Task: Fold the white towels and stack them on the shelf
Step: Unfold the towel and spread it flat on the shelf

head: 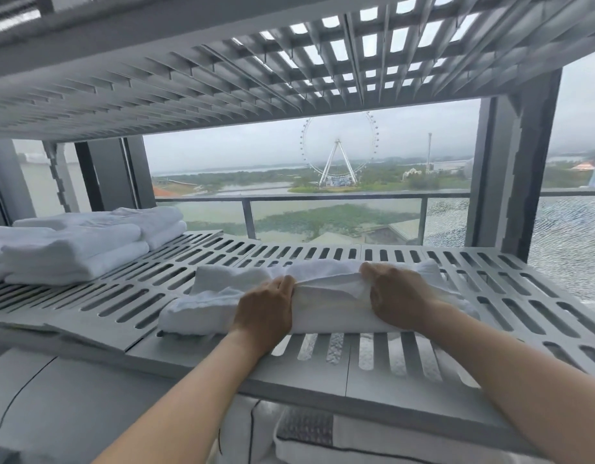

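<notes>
A folded white towel point(326, 306) lies on the grey slotted shelf point(510, 296), near its front edge at the middle. My left hand point(264, 313) rests on the towel's left half, fingers curled into the cloth. My right hand point(395, 293) grips the bunched top fold on the right half. At the far left of the same shelf stands a stack of folded white towels point(75, 252), with another folded pile point(155, 222) behind it.
A second slotted shelf point(222, 78) hangs close overhead. A grey upright post point(520, 162) stands at the right rear. Behind the rack is a window with a balcony rail point(322, 199). White cushions with dark piping point(309, 437) lie below the shelf.
</notes>
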